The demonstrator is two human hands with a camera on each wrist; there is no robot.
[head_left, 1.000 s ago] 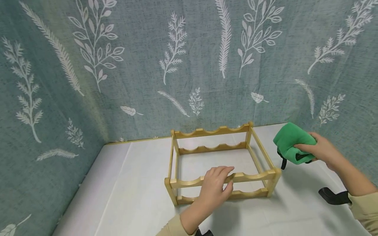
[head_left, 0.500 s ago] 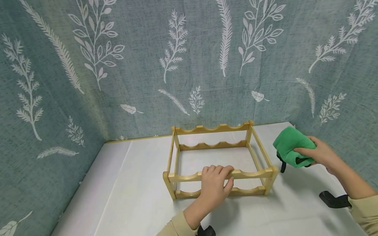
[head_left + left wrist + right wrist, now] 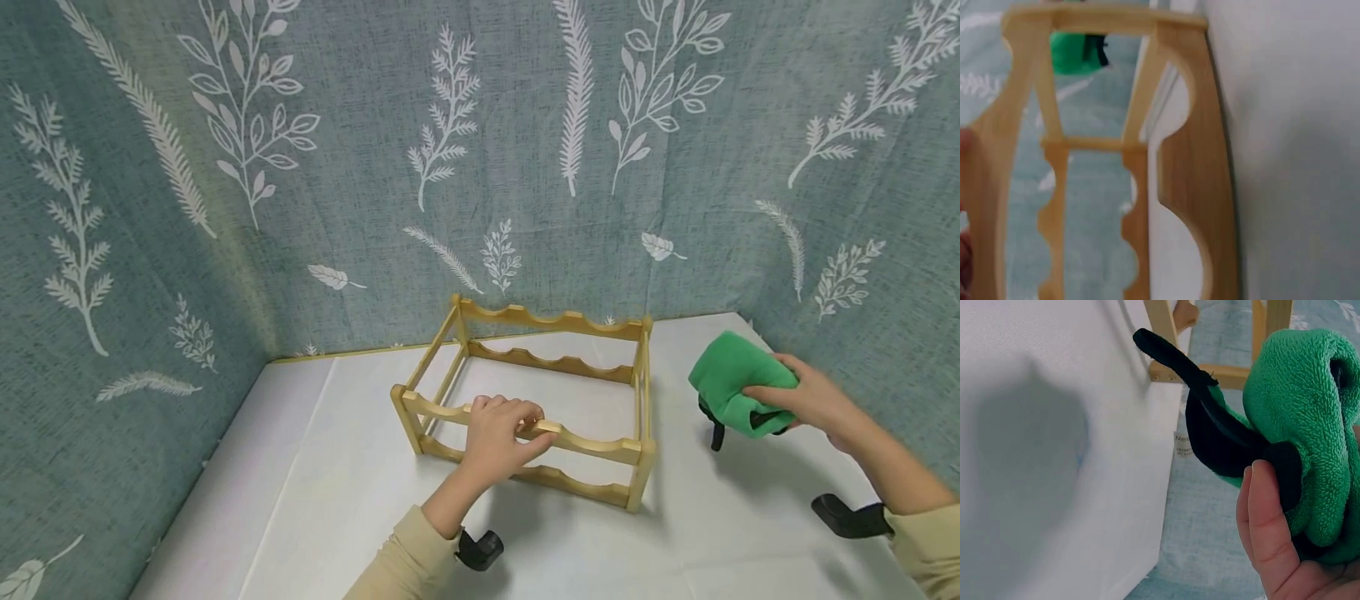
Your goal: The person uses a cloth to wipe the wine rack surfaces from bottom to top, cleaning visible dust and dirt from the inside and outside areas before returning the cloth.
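A wooden rack [image 3: 600,446] with scalloped rails stands on the white table, turned at an angle to the back wall. My left hand [image 3: 498,437] grips its near top rail, fingers over the top and thumb on the near side. In the left wrist view the rack [image 3: 1191,144] fills much of the picture, and only bits of fingers show at the left edge. To the right of the rack, my right hand [image 3: 813,396] holds a folded green terry cloth [image 3: 738,379] above the table. Black trim and a black strap [image 3: 1166,356] hang from the cloth [image 3: 1297,406].
A teal fabric wall [image 3: 375,167] with white leaf prints encloses the back and both sides of the white table [image 3: 315,500]. Black wrist-worn devices sit by the left sleeve [image 3: 420,542] and the right sleeve [image 3: 930,537].
The rack has turned clockwise, its near right corner swinging left and toward me, with my left hand gripping the rail and shifting left. The right hand and cloth have dropped slightly.
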